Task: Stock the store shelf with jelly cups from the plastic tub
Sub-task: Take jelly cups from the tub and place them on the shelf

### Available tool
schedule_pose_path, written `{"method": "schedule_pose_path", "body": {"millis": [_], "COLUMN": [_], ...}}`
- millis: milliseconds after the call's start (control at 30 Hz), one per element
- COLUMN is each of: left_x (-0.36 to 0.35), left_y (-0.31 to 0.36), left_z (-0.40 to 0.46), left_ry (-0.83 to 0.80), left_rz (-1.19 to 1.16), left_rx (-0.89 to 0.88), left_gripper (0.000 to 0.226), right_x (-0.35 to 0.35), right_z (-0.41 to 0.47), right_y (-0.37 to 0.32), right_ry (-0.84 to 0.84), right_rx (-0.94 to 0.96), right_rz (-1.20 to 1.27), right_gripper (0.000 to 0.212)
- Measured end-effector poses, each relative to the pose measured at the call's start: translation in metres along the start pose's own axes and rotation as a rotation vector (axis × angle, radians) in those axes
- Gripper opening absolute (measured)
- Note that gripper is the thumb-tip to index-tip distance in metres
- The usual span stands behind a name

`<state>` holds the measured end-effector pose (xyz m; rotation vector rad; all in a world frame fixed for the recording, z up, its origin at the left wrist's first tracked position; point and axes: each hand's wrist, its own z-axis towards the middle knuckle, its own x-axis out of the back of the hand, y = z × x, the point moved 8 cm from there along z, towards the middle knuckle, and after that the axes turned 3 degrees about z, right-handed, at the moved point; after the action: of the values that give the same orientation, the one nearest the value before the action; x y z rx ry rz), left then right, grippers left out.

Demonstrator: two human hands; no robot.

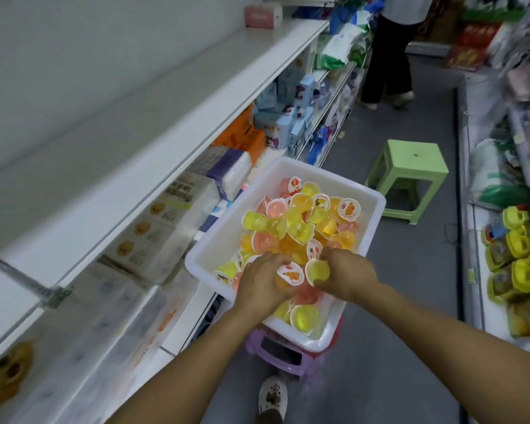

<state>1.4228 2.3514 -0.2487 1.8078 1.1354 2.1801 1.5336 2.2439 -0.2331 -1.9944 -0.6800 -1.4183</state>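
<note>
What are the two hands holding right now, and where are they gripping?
The left hand cups an orange jelly cup around its body; the right hand pinches a yellow jelly cup by its side.

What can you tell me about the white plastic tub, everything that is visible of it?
The white tub is a rectangular plastic bin with a rolled rim and smooth walls. It sits on a purple stool, beside the lower shelf on the left. It holds many jelly cups, yellow, orange and pink. The left hand and right hand both reach into its near end, grasping cups.
</note>
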Motion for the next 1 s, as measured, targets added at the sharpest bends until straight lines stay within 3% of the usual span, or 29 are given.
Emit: {"method": "schedule_pose_path", "body": {"millis": [167, 267, 400, 600, 867, 1000], "left_x": [0.061, 0.092, 0.127, 0.183, 0.243, 0.269], "left_y": [-0.013, -0.016, -0.016, -0.017, -0.046, -0.07], "left_z": [-0.065, -0.116, -0.186, -0.294, -0.436, -0.508], "left_ry": [0.21, 0.289, 0.351, 0.454, 0.715, 0.77], "left_rz": [-0.205, -0.294, -0.367, -0.304, -0.27, -0.261], "left_rx": [0.195, 0.274, 0.351, 0.436, 0.565, 0.641], "left_gripper": [0.051, 0.044, 0.04, 0.038, 0.033, 0.034], "right_x": [0.013, 0.02, 0.025, 0.024, 0.017, 0.009], "right_z": [-0.04, -0.072, -0.126, -0.184, -0.255, -0.305], "right_y": [-0.027, -0.064, -0.119, -0.197, -0.31, -0.385], "right_ry": [0.041, 0.01, -0.061, -0.207, -0.325, -0.383], "right_rx": [-0.013, 0.122, 0.258, 0.375, 0.58, 0.715], "right_rz": [0.635, 0.809, 1.056, 1.157, 1.102, 1.056], "right_gripper": [0.051, 0.051, 0.035, 0.035, 0.039, 0.038]}}
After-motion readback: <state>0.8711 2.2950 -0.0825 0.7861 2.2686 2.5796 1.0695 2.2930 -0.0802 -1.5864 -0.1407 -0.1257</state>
